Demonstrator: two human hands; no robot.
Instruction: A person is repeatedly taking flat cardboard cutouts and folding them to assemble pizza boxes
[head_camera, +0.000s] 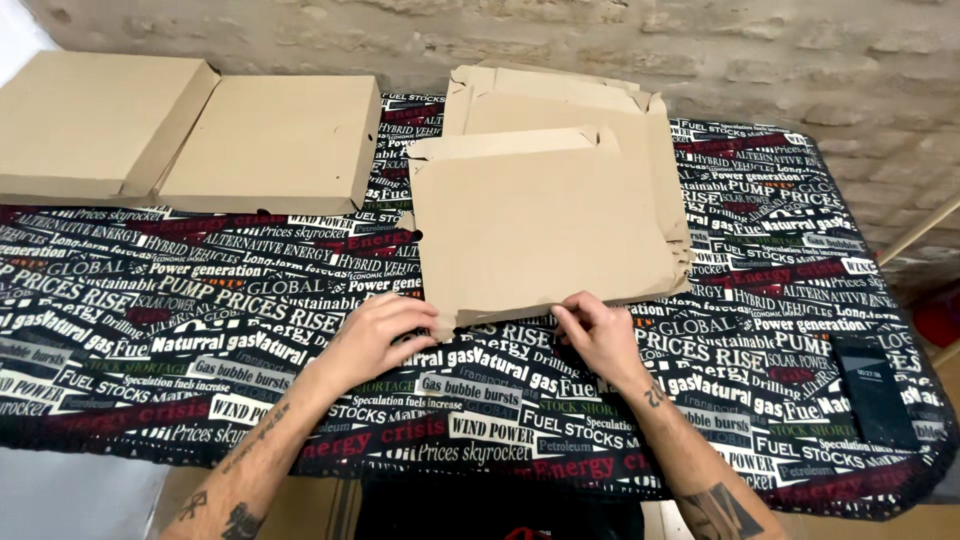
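Nearest, the left hand (375, 335) and right hand (600, 335) each pinch the near edge of a flat cardboard sheet (540, 230) lying on the printed tablecloth (200, 330); a second sheet (560, 100) lies beneath it, and two folded cardboard boxes (180, 130) sit far left

The flat cardboard sheets (545, 225) at centre and the folded boxes (180, 130) at upper left are plain tan. The tablecloth (180, 300) is black, patterned with white, red and green lettering. The wall (700, 50) at the top is pale beige brick.
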